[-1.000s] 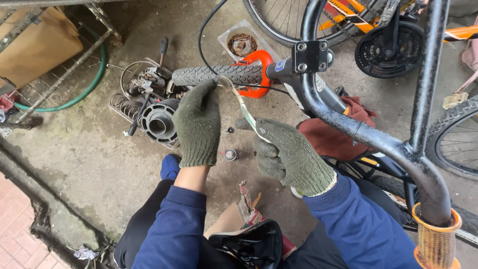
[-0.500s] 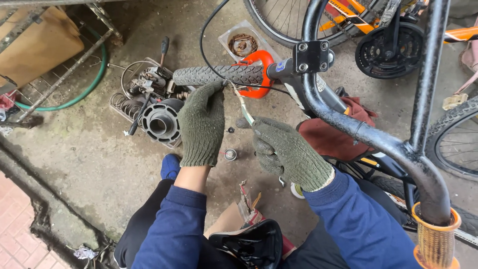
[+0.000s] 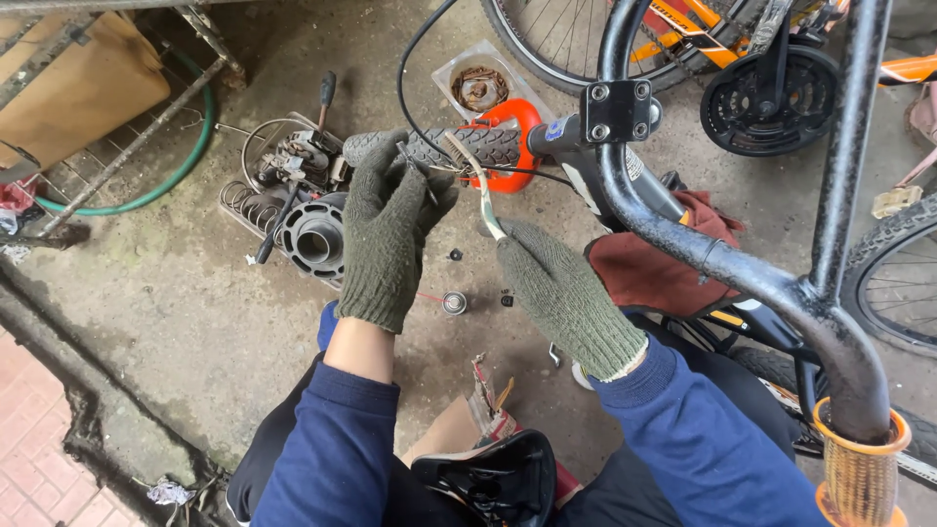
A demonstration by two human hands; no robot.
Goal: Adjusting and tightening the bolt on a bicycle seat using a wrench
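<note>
Two gloved hands, left hand [image 3: 390,220] and right hand [image 3: 556,288], work a cable [image 3: 485,200]

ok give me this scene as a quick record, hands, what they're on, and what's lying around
left hand: gloved, fingers at the handlebar grip, pinching a thin cable end
right hand: gloved, gripping the pale cable housing below the bar
bar end: orange part beside the grip
frame: black bicycle frame crossing the right side
ground: grey round part with springs, small metal cylinder, green hose
other: red cloth under the frame, second wheel at the top
</note>
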